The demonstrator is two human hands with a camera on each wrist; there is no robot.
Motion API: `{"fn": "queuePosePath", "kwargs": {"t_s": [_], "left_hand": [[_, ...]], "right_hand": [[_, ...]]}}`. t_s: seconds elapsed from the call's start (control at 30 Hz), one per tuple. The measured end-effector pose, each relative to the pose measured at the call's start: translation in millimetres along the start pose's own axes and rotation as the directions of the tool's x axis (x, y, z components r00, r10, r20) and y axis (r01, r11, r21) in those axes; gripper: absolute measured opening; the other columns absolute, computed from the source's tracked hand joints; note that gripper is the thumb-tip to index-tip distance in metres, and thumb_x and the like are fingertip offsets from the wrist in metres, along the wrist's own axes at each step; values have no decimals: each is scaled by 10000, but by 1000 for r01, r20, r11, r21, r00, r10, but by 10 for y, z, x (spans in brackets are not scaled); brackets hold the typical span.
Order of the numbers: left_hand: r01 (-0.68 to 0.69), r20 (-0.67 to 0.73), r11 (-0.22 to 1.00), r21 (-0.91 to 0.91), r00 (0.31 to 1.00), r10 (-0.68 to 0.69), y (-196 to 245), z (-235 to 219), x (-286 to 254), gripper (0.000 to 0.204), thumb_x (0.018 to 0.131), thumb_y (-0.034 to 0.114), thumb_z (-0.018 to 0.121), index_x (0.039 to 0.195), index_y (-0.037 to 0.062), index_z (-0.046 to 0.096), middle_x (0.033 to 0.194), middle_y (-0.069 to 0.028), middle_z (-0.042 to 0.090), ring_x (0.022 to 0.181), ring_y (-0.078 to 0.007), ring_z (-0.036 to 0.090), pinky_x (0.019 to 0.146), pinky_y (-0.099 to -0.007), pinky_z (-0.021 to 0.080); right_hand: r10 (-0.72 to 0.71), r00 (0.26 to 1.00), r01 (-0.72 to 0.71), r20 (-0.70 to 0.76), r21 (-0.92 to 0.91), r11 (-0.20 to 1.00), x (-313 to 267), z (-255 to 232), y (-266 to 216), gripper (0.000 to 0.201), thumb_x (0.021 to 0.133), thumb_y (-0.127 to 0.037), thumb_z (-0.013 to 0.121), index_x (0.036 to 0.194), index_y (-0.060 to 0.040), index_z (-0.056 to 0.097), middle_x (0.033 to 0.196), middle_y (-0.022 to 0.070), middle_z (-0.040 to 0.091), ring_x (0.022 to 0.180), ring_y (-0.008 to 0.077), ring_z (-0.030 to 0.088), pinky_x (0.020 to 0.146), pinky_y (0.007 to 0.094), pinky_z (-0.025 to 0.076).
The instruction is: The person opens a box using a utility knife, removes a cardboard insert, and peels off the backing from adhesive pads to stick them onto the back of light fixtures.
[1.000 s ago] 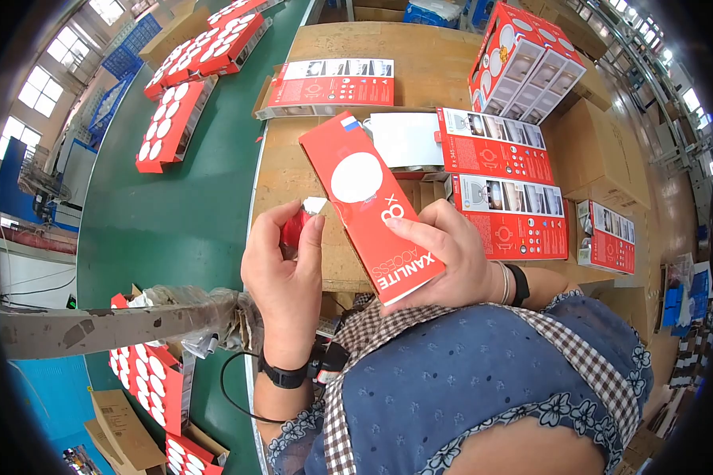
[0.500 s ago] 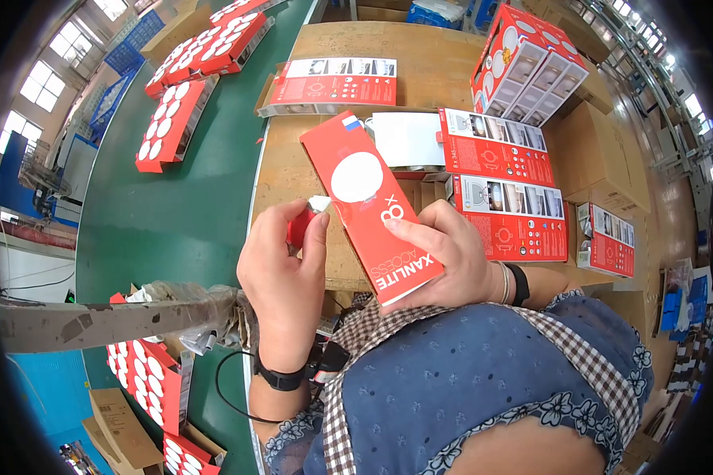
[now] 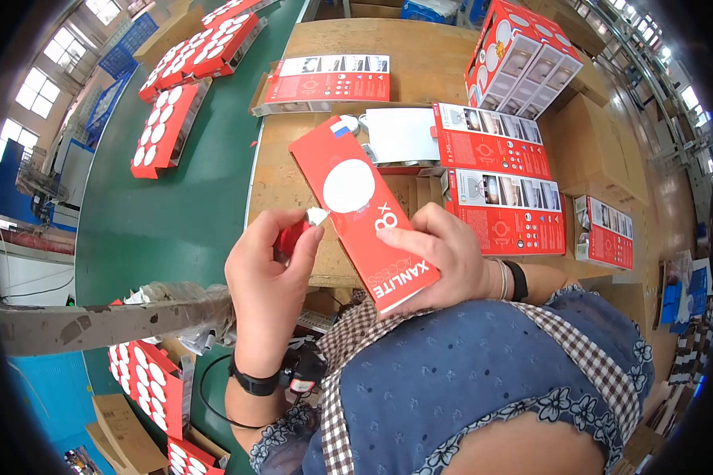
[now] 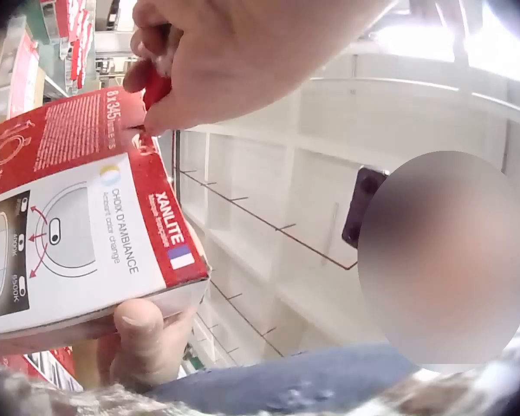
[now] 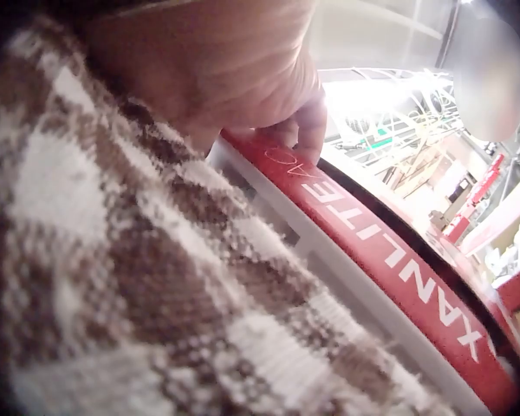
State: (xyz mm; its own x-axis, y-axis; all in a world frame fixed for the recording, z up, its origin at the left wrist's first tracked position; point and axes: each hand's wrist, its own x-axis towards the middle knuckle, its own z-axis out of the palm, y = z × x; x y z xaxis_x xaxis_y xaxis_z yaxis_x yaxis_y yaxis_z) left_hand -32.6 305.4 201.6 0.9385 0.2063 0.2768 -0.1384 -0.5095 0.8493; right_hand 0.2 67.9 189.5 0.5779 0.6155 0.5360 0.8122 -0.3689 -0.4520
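Note:
In the head view the right hand point(image 3: 440, 257) grips the lower end of a red XANLITE box point(image 3: 348, 186), tilted in front of the torso. Beside its left edge, the left hand point(image 3: 273, 265) pinches a small red piece point(image 3: 291, 236) with a white end. The left wrist view has the left hand point(image 4: 234, 61) at the box's point(image 4: 69, 217) red corner, with the red piece point(image 4: 157, 87) between its fingers; a thumb point(image 4: 140, 334) presses the box's lower edge. Fingers of the right hand point(image 5: 217, 69) rest on the box point(image 5: 364, 234) in the right wrist view.
Several red and white boxes point(image 3: 503, 210) lie on the wooden table point(image 3: 428, 47), with a stack point(image 3: 523, 59) at the back right and a cardboard carton point(image 3: 606, 150) nearby. More red boxes point(image 3: 165, 127) stand on the green surface point(image 3: 206, 206). A metal bar point(image 3: 95, 328) is at the left.
The left hand has moved slightly left and down, away from the box edge, with the red piece still pinched. The box has shifted slightly left in the head view; the right hand keeps its grip.

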Motion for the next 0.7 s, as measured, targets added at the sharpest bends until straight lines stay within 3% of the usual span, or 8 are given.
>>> {"fn": "queuePosePath", "kwargs": {"t_s": [0.07,0.17,0.23,0.47,0.53,0.57,0.67,0.7], "left_hand": [[-38,-11,993,112,999,39,135,-11,-20,207,851,111,789,971,5,658,790,-114,654,649,-200,603,625,-297,489],[-16,20,987,158,1000,13,181,-24,-4,168,898,73,757,978,-21,642,799,-7,637,736,-51,533,670,-225,460],[13,10,998,64,1000,-14,112,-44,-33,207,848,108,791,965,1,657,778,-118,649,662,-215,619,631,-308,494],[92,94,984,-153,992,-79,20,-92,-60,198,841,93,790,950,-6,658,783,-118,662,668,-199,630,636,-292,497],[-109,15,980,168,994,108,116,-60,-57,185,845,77,786,949,-10,660,771,-85,660,681,-138,615,637,-268,483],[-106,17,980,166,994,105,147,-59,-49,185,845,77,786,949,-10,660,771,-85,660,681,-138,615,637,-268,483],[-2,61,986,166,998,-9,135,-50,46,175,856,68,779,952,-16,659,766,-37,650,709,-83,589,642,-248,471],[115,110,993,-11,988,-113,67,-66,72,175,861,70,776,953,-20,657,773,-26,648,720,-72,584,647,-242,469]], "right_hand": [[9,1000,-9,3,6,1000,5,-34,-55,866,601,-534,906,1321,-151,616,880,79,502,722,229,556,598,349,483],[1,1000,-1,8,0,1000,3,-48,-62,860,598,-528,909,1318,-158,619,877,75,502,714,227,557,591,351,482],[4,1000,-3,13,-8,1000,-4,-50,-60,860,595,-527,910,1317,-161,619,875,72,503,711,226,557,588,351,481],[-20,998,17,56,47,999,-20,-51,1,852,590,-500,918,1314,-164,619,867,71,498,712,224,555,581,352,476],[-11,999,9,49,50,999,-26,-32,9,850,591,-494,918,1314,-163,618,866,71,497,711,226,555,579,353,474],[-10,999,8,49,51,999,-23,-23,20,849,593,-493,917,1314,-161,616,868,72,498,711,227,555,578,355,472],[-22,998,19,50,57,998,-14,-8,55,842,597,-490,916,1313,-163,615,870,71,498,711,228,555,575,357,469],[-21,998,18,52,62,998,-15,-7,51,836,600,-490,916,1311,-167,616,870,70,497,710,228,555,574,357,469]]}}
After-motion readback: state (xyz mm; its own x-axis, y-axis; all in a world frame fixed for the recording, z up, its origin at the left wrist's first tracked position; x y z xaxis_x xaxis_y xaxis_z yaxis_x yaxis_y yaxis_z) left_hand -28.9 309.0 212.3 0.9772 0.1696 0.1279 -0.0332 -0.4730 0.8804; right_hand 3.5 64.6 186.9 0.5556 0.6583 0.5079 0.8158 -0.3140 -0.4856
